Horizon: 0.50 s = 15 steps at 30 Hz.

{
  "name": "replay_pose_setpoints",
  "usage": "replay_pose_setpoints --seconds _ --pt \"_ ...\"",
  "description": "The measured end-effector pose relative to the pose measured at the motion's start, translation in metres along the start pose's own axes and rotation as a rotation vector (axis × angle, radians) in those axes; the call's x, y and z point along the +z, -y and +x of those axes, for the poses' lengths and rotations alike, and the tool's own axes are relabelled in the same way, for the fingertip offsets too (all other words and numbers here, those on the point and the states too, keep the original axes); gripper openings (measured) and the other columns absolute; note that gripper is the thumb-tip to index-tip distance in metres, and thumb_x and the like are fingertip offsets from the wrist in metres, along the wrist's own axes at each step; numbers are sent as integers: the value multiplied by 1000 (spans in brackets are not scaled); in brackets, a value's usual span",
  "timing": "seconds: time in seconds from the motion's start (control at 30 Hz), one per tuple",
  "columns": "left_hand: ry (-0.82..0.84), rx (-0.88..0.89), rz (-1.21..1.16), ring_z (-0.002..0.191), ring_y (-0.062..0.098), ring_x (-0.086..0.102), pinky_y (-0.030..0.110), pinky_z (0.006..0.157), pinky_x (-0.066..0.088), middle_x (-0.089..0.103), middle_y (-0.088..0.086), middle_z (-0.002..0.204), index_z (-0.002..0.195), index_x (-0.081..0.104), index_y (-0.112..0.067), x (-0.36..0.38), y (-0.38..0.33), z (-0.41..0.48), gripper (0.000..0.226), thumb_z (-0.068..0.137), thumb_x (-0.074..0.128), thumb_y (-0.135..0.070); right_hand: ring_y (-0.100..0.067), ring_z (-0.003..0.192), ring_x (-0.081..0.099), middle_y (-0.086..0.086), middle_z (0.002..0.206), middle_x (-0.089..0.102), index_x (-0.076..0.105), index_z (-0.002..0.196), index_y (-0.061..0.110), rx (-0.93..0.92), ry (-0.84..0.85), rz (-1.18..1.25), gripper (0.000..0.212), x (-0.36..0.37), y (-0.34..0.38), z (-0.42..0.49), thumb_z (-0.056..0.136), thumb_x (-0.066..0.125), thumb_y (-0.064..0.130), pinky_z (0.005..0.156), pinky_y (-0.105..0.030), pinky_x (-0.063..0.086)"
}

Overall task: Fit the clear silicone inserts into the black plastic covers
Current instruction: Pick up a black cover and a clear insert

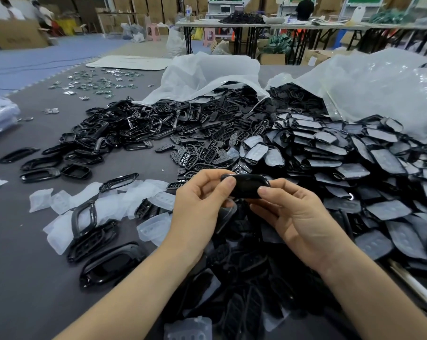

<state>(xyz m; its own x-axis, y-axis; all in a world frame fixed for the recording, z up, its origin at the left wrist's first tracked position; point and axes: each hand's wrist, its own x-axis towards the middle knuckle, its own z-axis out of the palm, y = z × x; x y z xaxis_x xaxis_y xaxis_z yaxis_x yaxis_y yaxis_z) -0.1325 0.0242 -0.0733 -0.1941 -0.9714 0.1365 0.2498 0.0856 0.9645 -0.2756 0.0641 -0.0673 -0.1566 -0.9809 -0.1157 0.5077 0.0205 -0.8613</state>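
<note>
Grey mat [16, 266] below, left hand [197, 212] and right hand [298, 217] pinch the black cover [246, 186] by its ends; judged light, rigid, slippery, with soft clear inserts [163, 200] at 9 o'clock.

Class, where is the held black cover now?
Head view, centre: the black cover is pinched between the left hand and right hand, above the heap of black parts.
</note>
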Motion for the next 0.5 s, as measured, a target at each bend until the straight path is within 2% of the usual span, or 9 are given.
replay_pose_setpoints --seconds 0.23,0.43,0.5 --pt "58 -81 -144 65 7 63 18 62 53 69 -1 71 81 67 -9 1 -6 -1 9 81 63 -18 -16 67 66 -5 75 64 61 59 19 -22 40 -53 15 1 2 -2 52 73 13 65 -24 57" --pt "89 -89 -149 74 9 65 18 65 52 69 3 79 79 69 -10 1 -4 -2 17 75 64 -26 -17 69 66 -7 77 69 65 78 13 -37 78 -103 18 1 0 -4 61 65 7 65 -24 56" --pt "85 -99 -174 75 9 66 18 65 52 70 3 79 80 69 -8 0 -4 -1 19 75 63 -25 -17 68 66 -6 75 68 68 69 16 -37 68 -92 11 2 0 -4 62 66 8 66 -25 57"
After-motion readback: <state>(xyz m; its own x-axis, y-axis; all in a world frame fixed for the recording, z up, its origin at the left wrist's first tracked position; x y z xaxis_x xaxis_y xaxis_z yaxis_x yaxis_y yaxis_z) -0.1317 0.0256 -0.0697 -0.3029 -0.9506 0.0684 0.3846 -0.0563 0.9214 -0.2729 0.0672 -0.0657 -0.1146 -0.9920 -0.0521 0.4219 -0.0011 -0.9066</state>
